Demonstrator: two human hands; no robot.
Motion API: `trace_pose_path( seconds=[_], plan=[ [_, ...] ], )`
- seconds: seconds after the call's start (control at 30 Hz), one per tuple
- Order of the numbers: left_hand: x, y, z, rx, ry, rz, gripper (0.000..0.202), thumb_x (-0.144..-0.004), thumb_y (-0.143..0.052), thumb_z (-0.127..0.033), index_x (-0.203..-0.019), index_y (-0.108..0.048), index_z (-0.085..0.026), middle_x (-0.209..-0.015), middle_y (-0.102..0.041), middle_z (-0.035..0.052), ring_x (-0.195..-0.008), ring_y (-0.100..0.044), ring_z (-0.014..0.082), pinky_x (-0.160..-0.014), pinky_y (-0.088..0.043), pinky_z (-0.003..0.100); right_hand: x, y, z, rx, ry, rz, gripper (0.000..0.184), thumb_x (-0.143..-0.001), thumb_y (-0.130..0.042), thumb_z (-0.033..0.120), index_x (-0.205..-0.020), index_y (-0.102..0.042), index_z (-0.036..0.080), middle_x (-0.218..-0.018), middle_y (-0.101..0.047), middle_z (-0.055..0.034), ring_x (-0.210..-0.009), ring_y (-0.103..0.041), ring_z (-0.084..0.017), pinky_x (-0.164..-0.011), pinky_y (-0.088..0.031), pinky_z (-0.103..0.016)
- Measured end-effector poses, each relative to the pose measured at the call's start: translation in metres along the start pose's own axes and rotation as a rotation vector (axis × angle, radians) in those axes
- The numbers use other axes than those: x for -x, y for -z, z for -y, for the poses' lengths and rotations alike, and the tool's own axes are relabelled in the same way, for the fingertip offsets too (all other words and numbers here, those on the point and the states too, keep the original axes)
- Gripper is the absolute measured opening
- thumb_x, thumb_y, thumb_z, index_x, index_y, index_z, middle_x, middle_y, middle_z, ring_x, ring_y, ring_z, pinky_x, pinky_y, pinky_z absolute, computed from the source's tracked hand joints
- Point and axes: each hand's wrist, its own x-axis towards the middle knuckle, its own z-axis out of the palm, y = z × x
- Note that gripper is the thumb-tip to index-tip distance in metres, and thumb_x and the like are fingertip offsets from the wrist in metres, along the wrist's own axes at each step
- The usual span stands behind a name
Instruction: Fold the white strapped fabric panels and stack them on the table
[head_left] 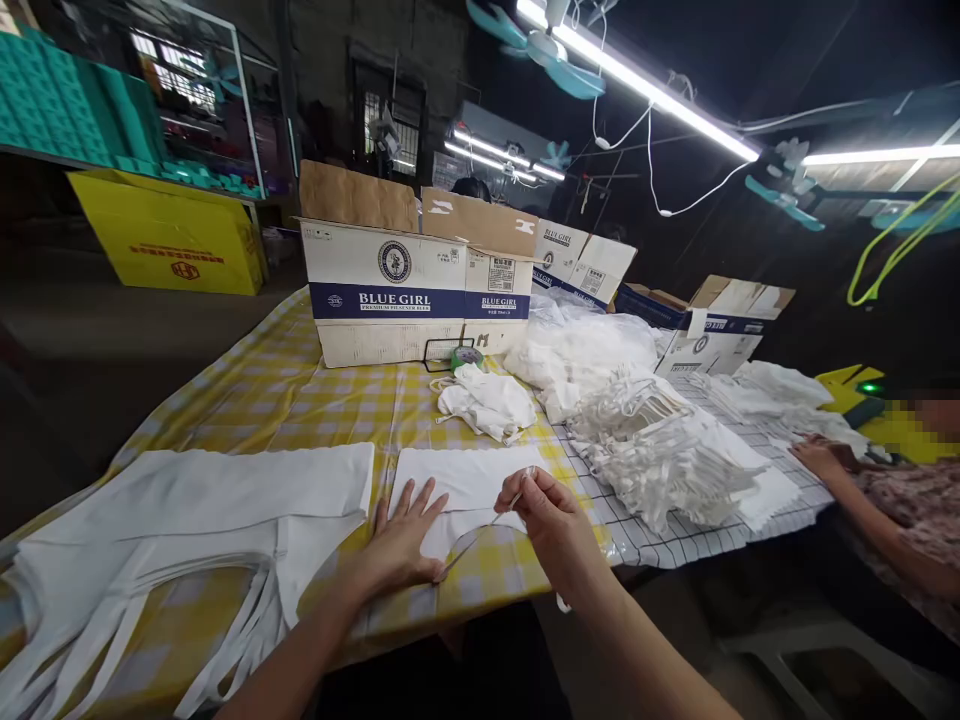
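Left hand (405, 537): bare, slim-fingered
Right hand (551, 515): bare as well
Forearms (645, 645): uncovered right to the edge of view
Lap clothing (510, 670): dark, near-black, details lost in shadow

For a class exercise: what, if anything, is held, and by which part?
The right hand pinches a thin strap, exactly where unclear; the left hand rests on white cloth.

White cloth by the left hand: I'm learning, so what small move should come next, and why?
Perhaps lay the thin strap down on the white cloth: the right hand pinches it raised, while the left hand lies partly over the cloth.
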Motion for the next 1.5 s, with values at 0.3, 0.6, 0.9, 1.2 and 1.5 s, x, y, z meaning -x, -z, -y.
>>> trace_pose_path(
  seconds=[0.3, 0.6, 0.9, 1.2, 1.5],
  plan=[
    [0.038, 0.061, -0.069, 0.449, -0.397, -0.366, 0.053, -0.091, -0.036, -0.030, -0.140, -0.016, -0.034, -0.145, -0.032, 0.0009, -0.130, -0.034, 0.0150, -0.113, -0.014, 0.044, -0.015, 0.003, -0.017, 0.386, -0.157, 0.116, 0.029, -0.087, -0.050, 0.040, -0.071, -0.052, 0.016, -0.051, -0.035, 0.0065, -0.048, -0.028, -0.007, -0.047, -0.020, -0.023],
    [0.030, 0.065, -0.058, 0.391, -0.559, -0.581, 0.035, -0.090, -0.035, -0.015, -0.119, -0.049, -0.028, -0.104, -0.066, -0.0031, -0.095, -0.062, 0.0117, -0.111, -0.025, 0.041, -0.022, -0.004, -0.020, 0.138, -0.476, 0.174, 0.031, -0.080, -0.056, 0.041, -0.065, -0.049, 0.015, -0.049, -0.022, 0.0091, -0.046, -0.013, -0.005, -0.044, -0.009, -0.023],
    [0.023, 0.065, -0.054, 0.725, -0.267, -0.554, 0.010, -0.080, -0.058, -0.029, -0.077, -0.065, -0.023, -0.079, -0.067, -0.0019, -0.079, -0.061, 0.0143, -0.088, -0.044, 0.033, -0.025, -0.005, -0.024, 0.379, -0.299, 0.197, 0.025, -0.077, -0.063, 0.040, -0.083, -0.051, 0.019, -0.057, -0.030, 0.0078, -0.050, -0.022, -0.007, -0.045, -0.016, -0.021],
    [0.012, 0.054, -0.036, 0.762, -0.195, -0.401, 0.017, -0.080, -0.056, -0.033, -0.086, -0.066, -0.020, -0.090, -0.066, 0.0021, -0.086, -0.059, 0.0168, -0.080, -0.045, 0.029, -0.035, -0.001, -0.055, 0.715, -0.079, 0.025, 0.027, -0.081, -0.055, 0.042, -0.080, -0.065, 0.017, -0.053, -0.043, 0.0036, -0.048, -0.031, -0.009, -0.046, -0.023, -0.024],
    [-0.028, 0.011, -0.003, -0.007, -0.351, -0.267, 0.011, -0.079, -0.056, -0.019, -0.086, -0.065, -0.019, -0.099, -0.061, 0.0056, -0.099, -0.052, 0.0211, -0.084, -0.041, 0.034, -0.051, 0.023, -0.113, 1.030, -0.203, 0.251, 0.020, -0.081, -0.042, 0.018, -0.079, -0.062, 0.016, -0.065, -0.062, -0.0003, -0.052, -0.054, -0.011, -0.051, -0.037, -0.021]
  ],
)
